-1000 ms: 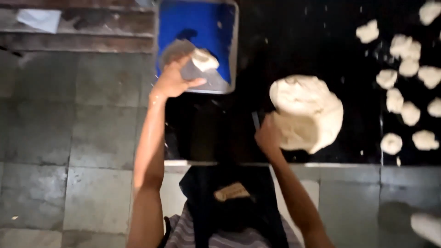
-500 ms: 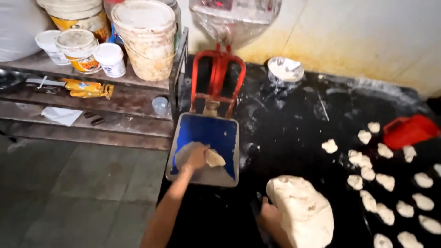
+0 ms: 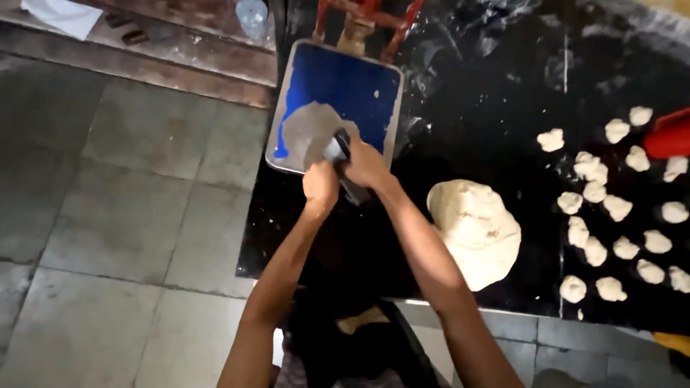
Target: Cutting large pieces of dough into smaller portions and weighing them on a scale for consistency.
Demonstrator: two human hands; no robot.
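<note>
My right hand (image 3: 368, 164) grips a dark-handled scraper (image 3: 343, 147) at the near edge of a blue scale tray (image 3: 359, 82), whose middle is worn to a grey patch. My left hand (image 3: 321, 183) is curled right beside it and touches the tool's pale end; what its fingers enclose is hidden. A large lump of pale dough (image 3: 474, 230) lies on the black counter (image 3: 474, 108), to the right of my right forearm. Several small torn dough pieces (image 3: 596, 190) are spread further right.
A red frame (image 3: 363, 18) rises behind the tray. A red container (image 3: 670, 135) sits at the right edge. A wooden shelf (image 3: 144, 43) with a small cup (image 3: 251, 13) runs along the upper left, above a grey tiled floor (image 3: 122, 215).
The view has swung down and closer. My right hand left the big dough lump and came to the tray edge with the scraper. The small dough piece no longer shows on the tray.
</note>
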